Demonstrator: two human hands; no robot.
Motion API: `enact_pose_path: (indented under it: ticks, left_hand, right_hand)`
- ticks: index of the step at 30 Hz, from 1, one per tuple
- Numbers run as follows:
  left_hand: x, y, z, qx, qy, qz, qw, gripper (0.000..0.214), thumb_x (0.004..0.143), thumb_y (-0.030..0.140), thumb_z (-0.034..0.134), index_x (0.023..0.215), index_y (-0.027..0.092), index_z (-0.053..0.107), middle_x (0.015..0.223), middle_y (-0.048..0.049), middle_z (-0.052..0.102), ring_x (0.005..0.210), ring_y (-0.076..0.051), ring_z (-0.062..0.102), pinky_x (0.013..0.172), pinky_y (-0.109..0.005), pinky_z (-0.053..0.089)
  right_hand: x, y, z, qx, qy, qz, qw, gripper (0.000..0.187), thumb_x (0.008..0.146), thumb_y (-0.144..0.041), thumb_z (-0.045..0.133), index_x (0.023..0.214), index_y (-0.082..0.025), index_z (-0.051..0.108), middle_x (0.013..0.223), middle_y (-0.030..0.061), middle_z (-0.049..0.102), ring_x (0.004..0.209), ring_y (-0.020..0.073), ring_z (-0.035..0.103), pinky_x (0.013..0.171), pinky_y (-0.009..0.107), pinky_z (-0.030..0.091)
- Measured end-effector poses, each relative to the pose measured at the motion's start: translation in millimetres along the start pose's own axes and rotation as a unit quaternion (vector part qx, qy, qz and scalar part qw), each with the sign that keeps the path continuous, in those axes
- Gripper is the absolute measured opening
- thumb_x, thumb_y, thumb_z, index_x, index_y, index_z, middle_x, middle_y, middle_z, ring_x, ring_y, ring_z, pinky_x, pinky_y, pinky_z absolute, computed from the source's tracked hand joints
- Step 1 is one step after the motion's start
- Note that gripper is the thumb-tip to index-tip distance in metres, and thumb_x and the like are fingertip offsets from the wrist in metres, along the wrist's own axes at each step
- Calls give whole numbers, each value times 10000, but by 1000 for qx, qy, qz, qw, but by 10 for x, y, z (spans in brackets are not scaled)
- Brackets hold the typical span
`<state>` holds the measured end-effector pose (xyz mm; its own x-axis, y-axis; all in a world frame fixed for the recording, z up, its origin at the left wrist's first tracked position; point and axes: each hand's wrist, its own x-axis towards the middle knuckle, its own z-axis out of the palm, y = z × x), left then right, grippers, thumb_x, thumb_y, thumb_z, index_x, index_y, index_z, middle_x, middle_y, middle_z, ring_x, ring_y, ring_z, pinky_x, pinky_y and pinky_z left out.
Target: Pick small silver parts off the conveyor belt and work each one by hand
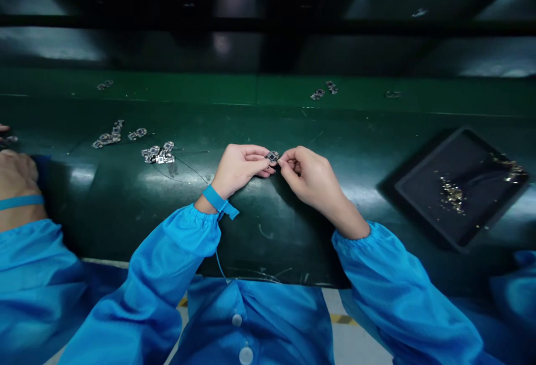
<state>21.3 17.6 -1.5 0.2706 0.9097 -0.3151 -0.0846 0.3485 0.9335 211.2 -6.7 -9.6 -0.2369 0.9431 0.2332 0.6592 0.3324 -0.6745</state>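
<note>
Between thumb and fingers my left hand [243,167] grips a small circuit board [272,156] with a dark square chip on its face. My right hand [307,175] is close by on the right, thumb and forefinger pinched together at the board's edge; whatever lies in that pinch is too small to make out. A blue strap with a cord circles my left wrist. Left of my hands, a pile of similar circuit boards [159,154] rests on the green table [251,231], with thin dark wires beside it.
A black tray [422,209] holding small gold-coloured pieces sits at the right. More boards [109,136] lie on the left, others [324,90] along the back strip. A co-worker's hand [19,172] is at the left edge; a blue sleeve [517,287] shows at the right.
</note>
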Motion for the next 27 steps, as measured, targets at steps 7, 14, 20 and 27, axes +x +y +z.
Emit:
enact_pose_path:
  ticks: [7, 14, 20, 27]
  left_hand:
    - [-1, 8, 12, -2, -3, -4, 1000, 221, 761, 180, 796, 951, 76, 753, 872, -123, 783, 755, -186, 767, 704, -272, 645]
    - [1, 7, 12, 4, -8, -2, 1000, 212, 766, 169, 784, 954, 75, 753, 880, -124, 782, 762, -186, 767, 709, -278, 646]
    - [-7, 7, 11, 13, -14, 3, 1000, 200, 772, 179, 785, 945, 81, 760, 875, -122, 780, 767, -184, 765, 707, -272, 643]
    - [-5, 18, -32, 31, -38, 6, 999, 210, 781, 225, 788, 945, 94, 782, 873, -115, 780, 780, -181, 766, 714, -258, 638]
  right_hand:
    - [-1, 31, -10, -14, 5, -7, 1000, 25, 924, -212, 568, 924, -204, 591, 877, 61, 685, 726, 172, 609, 636, 301, 428]
    - [-3, 44, 2, -15, 8, -6, 1000, 43, 923, -236, 560, 928, -206, 590, 859, 54, 673, 707, 169, 596, 632, 300, 427]
    - [-4, 40, 1, -18, 6, 1, 1000, 47, 922, -233, 562, 925, -201, 596, 862, 59, 677, 701, 167, 590, 631, 299, 418]
    - [25, 35, -9, -13, -10, 28, 999, 66, 932, -253, 574, 956, -202, 609, 716, 3, 607, 623, 155, 539, 603, 289, 368]
